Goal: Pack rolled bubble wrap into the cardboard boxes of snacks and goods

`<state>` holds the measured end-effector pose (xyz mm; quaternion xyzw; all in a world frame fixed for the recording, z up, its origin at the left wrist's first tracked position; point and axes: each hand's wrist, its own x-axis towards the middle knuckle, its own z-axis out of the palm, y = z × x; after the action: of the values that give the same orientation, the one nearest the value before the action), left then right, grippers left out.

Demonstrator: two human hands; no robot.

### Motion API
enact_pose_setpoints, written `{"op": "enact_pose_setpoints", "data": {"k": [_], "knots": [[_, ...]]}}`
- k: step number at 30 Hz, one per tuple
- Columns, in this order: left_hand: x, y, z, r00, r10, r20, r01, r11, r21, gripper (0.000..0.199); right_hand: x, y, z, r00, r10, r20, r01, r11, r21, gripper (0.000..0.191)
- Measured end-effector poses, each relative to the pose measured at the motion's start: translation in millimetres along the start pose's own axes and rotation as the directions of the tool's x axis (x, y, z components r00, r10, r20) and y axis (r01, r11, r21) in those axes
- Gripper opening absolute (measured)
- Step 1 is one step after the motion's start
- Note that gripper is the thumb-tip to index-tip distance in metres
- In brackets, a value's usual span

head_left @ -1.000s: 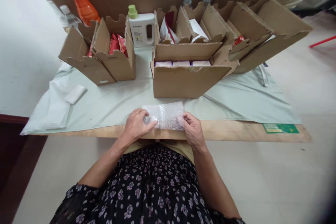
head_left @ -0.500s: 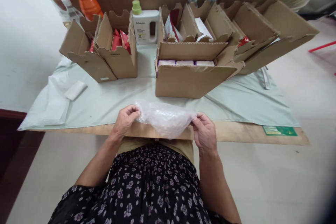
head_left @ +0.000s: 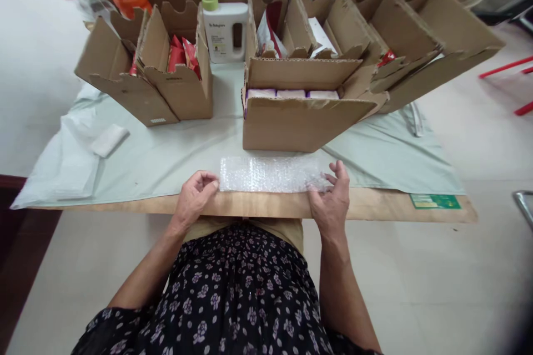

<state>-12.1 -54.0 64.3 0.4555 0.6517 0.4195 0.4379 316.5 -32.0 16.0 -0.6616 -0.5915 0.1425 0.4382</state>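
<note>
Here's the clear, bubble-textured plastic strip (head_left: 268, 175), laid lengthwise on the counter (head_left: 258, 205), just behind its bare wooden front edge, on the pale green cloth (head_left: 166, 161). At its left end, the left hand (head_left: 195, 195) has thumb and fingers drawn together, apparently pinching the edge. Over at the right end, the right hand (head_left: 331, 202) has its grip spread, thumb at the near corner, fingers apart over the plastic.

Working it flat, it seems, and light, level tension should serve best: too hard a pull could skew so flimsy a strip. Smoothing outward from the middle would suit it, with that right thumb pinning the corner so the end can't curl.

Just beyond stands the long, open brown cardboard box (head_left: 291, 125), so elbow room ahead is tight. Well off to the left, a loose pile of translucent white plastic sheets (head_left: 75, 163).
</note>
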Motion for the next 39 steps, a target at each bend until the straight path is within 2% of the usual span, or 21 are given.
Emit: {"op": "enact_pose_setpoints", "data": {"k": [2, 3, 5, 6, 8, 10, 16, 17, 19, 22, 24, 26, 28, 30, 32, 34, 36, 39], "knots": [[2.0, 0.0, 6.9, 0.982, 0.187, -0.042, -0.176, 0.966, 0.192, 0.038, 7.0, 3.8, 4.1, 0.995, -0.095, -0.007, 0.094, 0.994, -0.054, 0.079], [3.2, -0.1, 11.4, 0.957, 0.290, -0.032, -0.268, 0.917, 0.296, 0.042, 11.0, 5.2, 5.9, 0.990, -0.138, 0.004, 0.138, 0.987, -0.079, 0.071], [5.7, -1.2, 21.3, 0.892, 0.445, 0.075, -0.426, 0.774, 0.468, 0.045, 18.3, 7.6, 8.9, 0.977, -0.208, 0.052, 0.213, 0.971, -0.109, 0.052], [6.9, -2.3, 26.1, 0.864, 0.480, 0.154, -0.483, 0.701, 0.524, 0.044, 20.9, 8.7, 9.9, 0.969, -0.232, 0.081, 0.240, 0.965, -0.111, 0.043], [8.9, -5.9, 33.2, 0.828, 0.478, 0.292, -0.549, 0.589, 0.593, 0.036, 22.8, 11.1, 9.7, 0.960, -0.252, 0.121, 0.265, 0.959, -0.105, 0.035], [10.2, -10.3, 35.3, 0.819, 0.446, 0.362, -0.568, 0.535, 0.626, 0.028, 20.2, 13.7, 5.6, 0.961, -0.246, 0.126, 0.260, 0.960, -0.103, 0.032], [5.8, -12.3, 22.9, 0.785, 0.466, 0.409, -0.616, 0.519, 0.592, 0.015, 1.6, 10.1, -25.1, 0.965, -0.235, 0.117, 0.241, 0.970, -0.032, 0.033], [3.8, -8.9, 22.8, 0.779, 0.481, 0.403, -0.623, 0.520, 0.584, 0.017, -0.1, 6.4, -30.2, 0.964, -0.238, 0.119, 0.240, 0.971, -0.006, 0.033], [-0.5, 0.7, 27.6, 0.763, 0.515, 0.390, -0.639, 0.514, 0.572, 0.037, -0.8, -3.4, -38.1, 0.966, -0.231, 0.116, 0.227, 0.973, 0.048, 0.030], [-3.0, 16.0, 43.8, 0.708, 0.554, 0.438, -0.699, 0.463, 0.545, 0.067, 2.5, -20.4, -43.2, 0.974, -0.205, 0.094, 0.189, 0.970, 0.153, 0.015], [1.0, 21.7, 53.8, 0.683, 0.550, 0.480, -0.726, 0.443, 0.526, 0.060, 5.2, -30.0, -43.7, 0.983, -0.172, 0.063, 0.154, 0.960, 0.233, 0.010], [9.2, 23.0, 56.4, 0.714, 0.531, 0.457, -0.697, 0.480, 0.532, 0.038, 7.0, -36.5, -44.3, 0.993, -0.113, -0.012, 0.112, 0.951, 0.288, 0.009], [17.9, 23.0, 48.7, 0.784, 0.506, 0.359, -0.617, 0.570, 0.543, 0.025, 7.8, -40.1, -46.7, 0.991, -0.040, -0.128, 0.078, 0.949, 0.305, 0.010], [23.2, 25.4, 32.3, 0.853, 0.456, 0.254, -0.520, 0.695, 0.496, 0.017, 7.7, -42.5, -50.6, 0.980, 0.019, -0.198, 0.046, 0.947, 0.317, 0.013], [23.5, 31.1, 12.9, 0.906, 0.356, 0.227, -0.418, 0.834, 0.361, 0.008, 8.0, -44.8, -54.0, 0.982, 0.052, -0.184, 0.016, 0.936, 0.351, 0.016], [21.3, 37.5, -2.6, 0.932, 0.239, 0.272, -0.293, 0.939, 0.180, 0.015, 10.3, -46.3, -54.0, 0.988, 0.074, -0.137, -0.015, 0.922, 0.387, 0.018], [21.5, 39.8, -9.2, 0.942, 0.170, 0.289, -0.193, 0.980, 0.052, 0.019, 15.5, -44.6, -48.3, 0.991, 0.090, -0.099, -0.042, 0.914, 0.403, 0.018], [33.0, 29.8, -1.8, 0.969, 0.153, 0.192, -0.163, 0.986, 0.039, 0.019, 28.3, -33.7, -28.7, 0.995, 0.099, -0.031, -0.080, 0.920, 0.385, 0.021]]}}
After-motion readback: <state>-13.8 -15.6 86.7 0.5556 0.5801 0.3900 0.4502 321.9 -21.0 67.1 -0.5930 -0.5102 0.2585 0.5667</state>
